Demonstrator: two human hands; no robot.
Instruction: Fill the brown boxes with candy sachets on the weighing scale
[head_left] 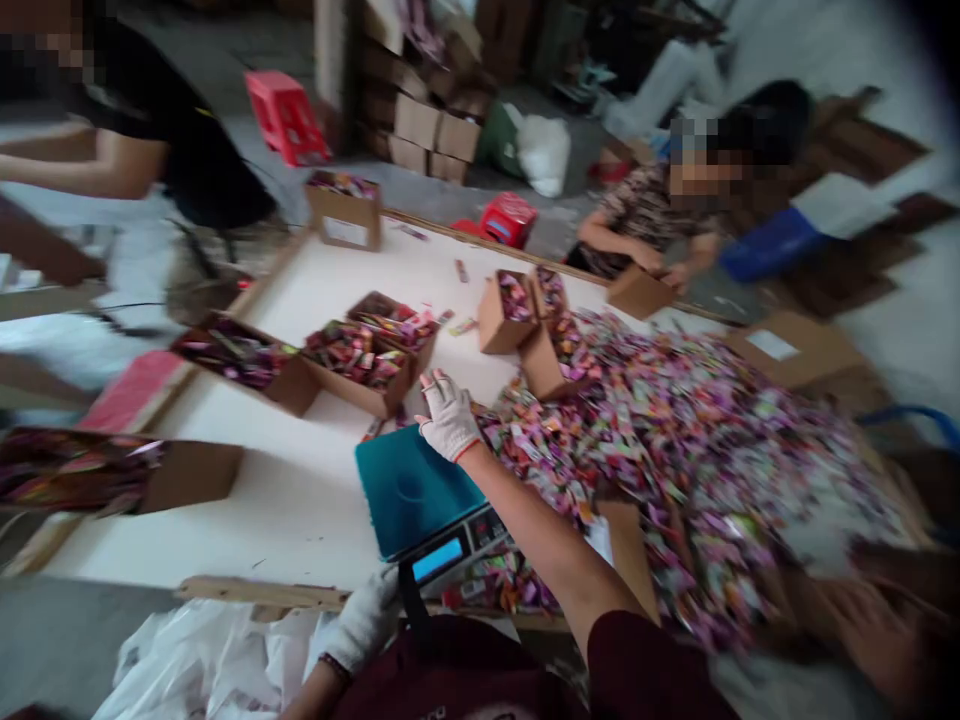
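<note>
My right hand, in a white glove with bare fingertips and an orange cuff edge, reaches over the far right corner of a teal-topped digital scale. Its fingers are stretched out and hold nothing visible. Just beyond it stands an open carton full of small colourful packets. Low beside the scale's near left corner is my gloved left hand, at the table's front edge; its fingers are blurred and partly hidden. The scale's display glows blue, and no box stands on its plate.
A large heap of wrapped packets covers the table's right side. More filled cartons stand on the white tabletop. Across the table, a person handles a carton; another person is at the left. A co-worker's hand shows at lower right.
</note>
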